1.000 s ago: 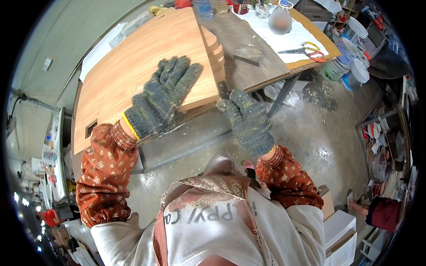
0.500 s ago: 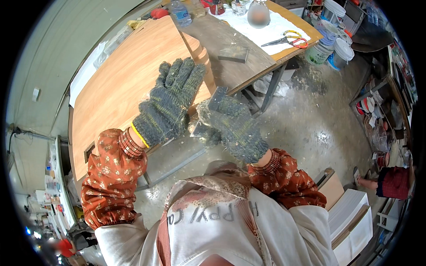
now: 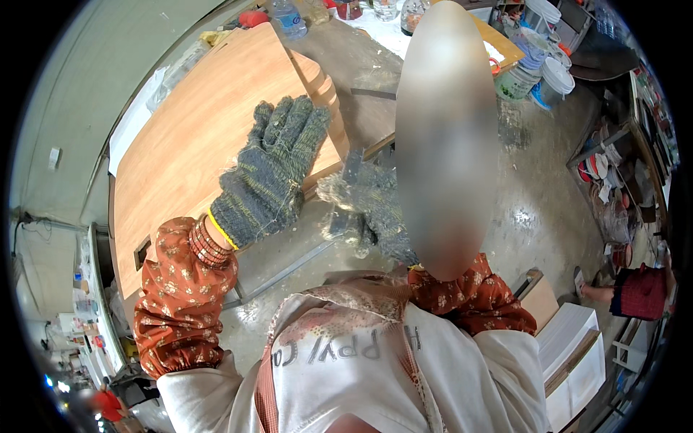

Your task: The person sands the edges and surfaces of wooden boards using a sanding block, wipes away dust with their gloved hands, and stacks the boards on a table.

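My left hand (image 3: pixel 271 173), in a worn grey knit glove with a yellow cuff, lies flat with its fingers stretched out on a light wooden panel (image 3: pixel 191 133). Just beyond the panel's near right edge is my right hand (image 3: pixel 372 209), gloved the same way and closed on a small dark block (image 3: pixel 351 167). The block shows only in part between thumb and fingers. A tall blurred patch covers the back of my right hand and its wrist. Beneath the panel's right side, further curved wooden pieces (image 3: pixel 323 86) stick out.
The panel rests on a brown worktable (image 3: pixel 357 54). A water bottle (image 3: pixel 289 20) stands at its back. White buckets (image 3: pixel 557 76) are on the floor at far right. White boards (image 3: pixel 567 343) stack at lower right. A person's leg (image 3: pixel 599 294) shows at the right edge.
My right hand has shifted slightly downward with the dark block. My left hand stays flat on the panel. A large blurred patch now covers part of the right side.
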A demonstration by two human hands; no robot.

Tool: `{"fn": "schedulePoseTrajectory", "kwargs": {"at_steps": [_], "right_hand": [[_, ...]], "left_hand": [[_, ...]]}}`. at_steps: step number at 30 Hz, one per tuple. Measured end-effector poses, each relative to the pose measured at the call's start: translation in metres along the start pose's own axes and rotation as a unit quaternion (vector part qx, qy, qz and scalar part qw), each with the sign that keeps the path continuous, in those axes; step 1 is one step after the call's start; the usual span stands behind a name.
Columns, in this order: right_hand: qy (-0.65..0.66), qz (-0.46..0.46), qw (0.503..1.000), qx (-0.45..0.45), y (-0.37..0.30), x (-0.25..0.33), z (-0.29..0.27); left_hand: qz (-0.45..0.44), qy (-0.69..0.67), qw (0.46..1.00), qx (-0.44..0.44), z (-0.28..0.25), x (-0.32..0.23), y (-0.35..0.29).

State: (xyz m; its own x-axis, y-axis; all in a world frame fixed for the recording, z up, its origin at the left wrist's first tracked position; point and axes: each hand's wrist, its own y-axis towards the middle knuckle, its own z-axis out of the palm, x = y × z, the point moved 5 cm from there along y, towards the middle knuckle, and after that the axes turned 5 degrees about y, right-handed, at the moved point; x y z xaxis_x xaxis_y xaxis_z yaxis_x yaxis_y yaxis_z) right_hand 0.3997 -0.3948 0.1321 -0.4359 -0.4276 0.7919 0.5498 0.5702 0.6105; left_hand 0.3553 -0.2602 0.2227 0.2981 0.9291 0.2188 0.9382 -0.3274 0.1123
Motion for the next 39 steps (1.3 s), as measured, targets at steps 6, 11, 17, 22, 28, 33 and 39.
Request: {"fn": "schedulePoseTrajectory", "kwargs": {"at_steps": [6,11,17,22,28,33,39], "right_hand": [[0.104,0.364,0.926,0.008,-0.008,0.001,0.007],[0.257,0.303,0.915,-0.067,-0.025,-0.03,0.022],[0.115,0.187,0.976,-0.007,0.0,0.006,0.012],[0.354,0.35,0.865,-0.057,-0.025,-0.035,0.02],[0.083,0.352,0.928,0.085,0.0,-0.004,0.006],[0.103,0.248,0.963,-0.006,-0.03,-0.056,-0.011],[-0.391,-0.116,0.899,0.159,0.042,-0.009,-0.037]], "left_hand": [[-0.018,-0.009,1.0,-0.01,0.002,0.001,-0.007],[-0.02,0.003,1.0,-0.012,-0.005,-0.002,-0.005],[-0.033,-0.05,0.998,-0.022,0.003,0.003,-0.009],[-0.034,0.018,0.999,-0.021,0.001,0.001,-0.005],[-0.065,-0.025,0.997,-0.02,0.003,0.003,-0.012],[-0.032,-0.014,0.999,-0.04,0.001,0.002,-0.003],[-0.089,-0.035,0.995,-0.031,-0.003,0.004,-0.009]]}}
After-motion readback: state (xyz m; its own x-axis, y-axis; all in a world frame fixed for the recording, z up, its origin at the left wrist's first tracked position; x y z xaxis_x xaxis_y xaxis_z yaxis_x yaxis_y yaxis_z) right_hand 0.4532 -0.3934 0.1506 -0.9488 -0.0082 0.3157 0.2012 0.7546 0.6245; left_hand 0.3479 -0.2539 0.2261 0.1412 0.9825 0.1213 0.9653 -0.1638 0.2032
